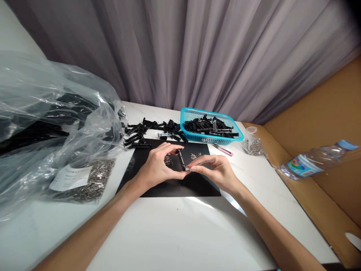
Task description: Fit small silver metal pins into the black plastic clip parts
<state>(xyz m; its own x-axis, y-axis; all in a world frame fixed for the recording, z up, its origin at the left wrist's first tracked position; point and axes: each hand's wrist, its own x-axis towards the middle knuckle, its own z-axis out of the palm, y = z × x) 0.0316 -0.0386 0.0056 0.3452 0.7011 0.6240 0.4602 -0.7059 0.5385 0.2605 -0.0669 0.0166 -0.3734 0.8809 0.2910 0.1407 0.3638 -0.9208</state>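
Between the thumb and fingers of my left hand (pixel 159 163) is a slim black plastic part (pixel 181 159), held by its two ends above a black mat (pixel 158 189). My right hand (pixel 216 171) pinches at the part's near end. Something thin and light, perhaps a metal tool, runs along its fingers, but I cannot make out what it is. Small metal pieces lie on the mat in two loose piles, one pile (pixel 168 161) beside my left hand and another pile (pixel 194 156) beyond my right fingers.
A blue basket (pixel 184 136) of black parts stands at the back, with loose black parts (pixel 141 130) to its left. Pink-handled scissors or pliers (pixel 225 150) lie before it. Plastic bags (pixel 98 109) fill the left; a small bag (pixel 252 143) and a bottle (pixel 316 160) are right.
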